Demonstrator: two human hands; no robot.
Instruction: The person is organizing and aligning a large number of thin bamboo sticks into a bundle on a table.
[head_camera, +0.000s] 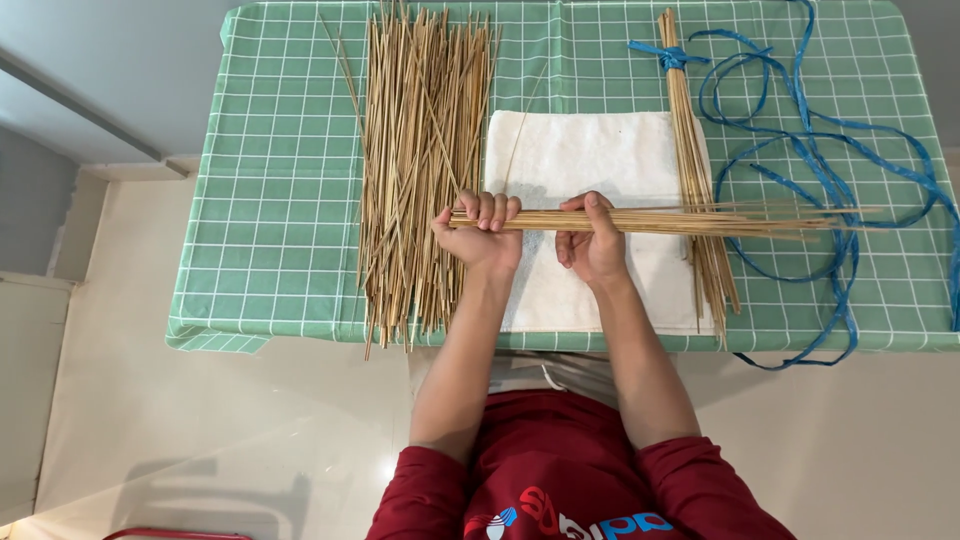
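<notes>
Over the white cloth (590, 160) at the worktop's (290, 200) centre, both hands, left (482, 235) and right (592, 240), grip closed around a horizontal stick bundle (650, 220) pointing to 3 o'clock: probably light, stiff, brittle, apt to splay, best held near its butt end.

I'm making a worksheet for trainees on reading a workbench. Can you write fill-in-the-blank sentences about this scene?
1. Both hands, the left hand and the right hand, grip a ___ bundle of sticks.
2. The tied bundle is bound with ___ cord.
3. The white towel lies on a ___ checked tablecloth.

Missing words: horizontal; blue; green
</notes>
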